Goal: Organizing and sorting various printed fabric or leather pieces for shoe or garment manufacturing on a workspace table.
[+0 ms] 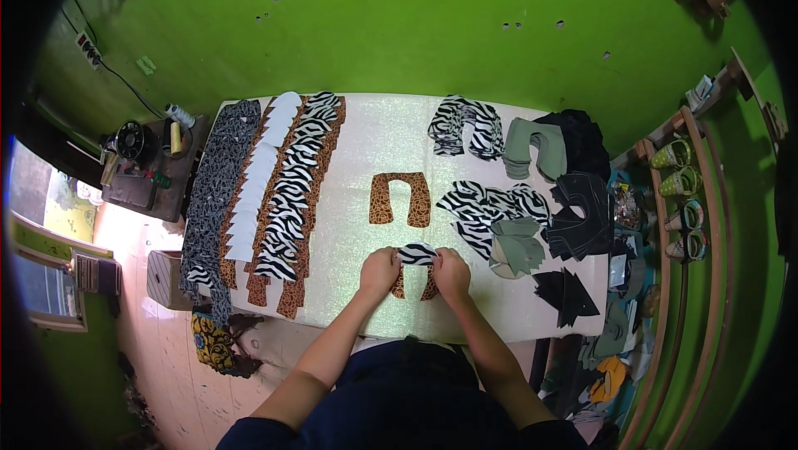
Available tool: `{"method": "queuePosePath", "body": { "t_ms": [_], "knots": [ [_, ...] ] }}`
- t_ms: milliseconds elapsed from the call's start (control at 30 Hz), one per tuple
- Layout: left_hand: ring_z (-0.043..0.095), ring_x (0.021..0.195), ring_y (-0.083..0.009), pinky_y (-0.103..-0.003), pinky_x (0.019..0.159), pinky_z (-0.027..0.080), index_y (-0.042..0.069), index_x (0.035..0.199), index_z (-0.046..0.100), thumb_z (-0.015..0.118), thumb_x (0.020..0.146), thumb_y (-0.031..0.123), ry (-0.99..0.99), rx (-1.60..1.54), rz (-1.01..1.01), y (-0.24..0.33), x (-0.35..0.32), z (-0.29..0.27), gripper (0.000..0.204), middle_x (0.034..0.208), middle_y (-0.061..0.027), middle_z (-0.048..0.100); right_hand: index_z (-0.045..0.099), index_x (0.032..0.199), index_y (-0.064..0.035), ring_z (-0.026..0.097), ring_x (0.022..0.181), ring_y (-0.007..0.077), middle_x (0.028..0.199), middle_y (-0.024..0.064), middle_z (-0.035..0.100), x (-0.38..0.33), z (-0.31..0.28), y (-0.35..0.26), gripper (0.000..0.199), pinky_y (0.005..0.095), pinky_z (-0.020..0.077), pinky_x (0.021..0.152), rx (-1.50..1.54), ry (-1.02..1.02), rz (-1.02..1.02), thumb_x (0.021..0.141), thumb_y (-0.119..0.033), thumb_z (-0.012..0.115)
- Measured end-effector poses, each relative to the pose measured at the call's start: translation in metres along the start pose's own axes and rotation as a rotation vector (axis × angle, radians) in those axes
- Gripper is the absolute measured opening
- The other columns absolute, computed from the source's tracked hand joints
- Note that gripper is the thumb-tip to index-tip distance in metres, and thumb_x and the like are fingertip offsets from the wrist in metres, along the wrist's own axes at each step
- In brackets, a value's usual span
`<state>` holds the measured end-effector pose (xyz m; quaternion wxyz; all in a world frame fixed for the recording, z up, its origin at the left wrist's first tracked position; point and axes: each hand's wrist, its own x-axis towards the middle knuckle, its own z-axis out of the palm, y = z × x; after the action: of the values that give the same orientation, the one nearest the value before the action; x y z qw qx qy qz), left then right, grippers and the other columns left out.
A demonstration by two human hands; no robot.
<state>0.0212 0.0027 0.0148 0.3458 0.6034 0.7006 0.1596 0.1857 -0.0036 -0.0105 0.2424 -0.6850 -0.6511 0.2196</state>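
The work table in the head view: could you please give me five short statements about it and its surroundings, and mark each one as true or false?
1. The left hand and the right hand hold a zebra-striped piece between them. True.
2. The U-shaped brown piece has its opening turned away from the zebra-striped piece. False: its opening faces toward it.
3. White pieces overlap in a row on the left part of the table. True.
4. The black pieces lie along the left edge of the table. False: they lie on its right side.
5. The wall behind the table is red. False: it is green.
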Motion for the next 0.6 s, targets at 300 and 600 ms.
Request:
{"method": "queuePosePath", "body": {
  "t_ms": [300, 600],
  "knots": [
    [0.06, 0.078, -0.0371, -0.044, 0.069, 0.048, -0.003, 0.091, 0.049, 0.063, 0.078, 0.023, -0.025, 0.13, -0.084, 0.005, 0.007, -0.002, 0.033, 0.081, -0.0218, 0.061, 0.056, 0.097, -0.0069, 0.055, 0.083, 0.0299, 0.086, 0.0111, 0.055, -0.002, 0.002, -0.007, 0.022, 0.0394, 0.046, 0.068, -0.149, -0.04, -0.01, 0.078, -0.016, 0.06],
    [0.057, 0.084, -0.032, -0.039, 0.069, 0.046, 0.003, 0.094, 0.048, 0.069, 0.073, 0.029, 0.084, 0.23, -0.052, -0.004, -0.002, 0.004, 0.039, 0.089, -0.0175, 0.058, 0.042, 0.124, -0.003, 0.043, 0.119, 0.0194, 0.126, 0.0098, 0.047, -0.025, 0.008, -0.022, 0.046, 0.0439, 0.0297, 0.099, -0.104, -0.092, -0.459, 0.084, -0.023, 0.054]
  ]
}}
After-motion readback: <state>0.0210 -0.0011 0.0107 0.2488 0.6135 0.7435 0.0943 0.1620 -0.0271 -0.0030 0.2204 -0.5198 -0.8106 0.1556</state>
